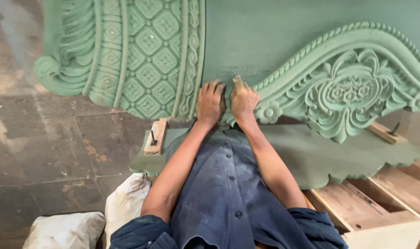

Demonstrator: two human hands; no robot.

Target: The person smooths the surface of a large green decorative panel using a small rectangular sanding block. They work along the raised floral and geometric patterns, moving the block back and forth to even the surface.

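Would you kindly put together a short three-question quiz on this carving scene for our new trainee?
1. True or false: both hands rest on the green carved panel.
2. Which hand seems to hold a small pale scrap against the panel: A) left hand B) right hand?
3. Fill in: a small wooden block with a dark screw lies to the ___ of the left forearm.

Key: 1 true. 2 B; what the scrap is cannot be told. 3 left.
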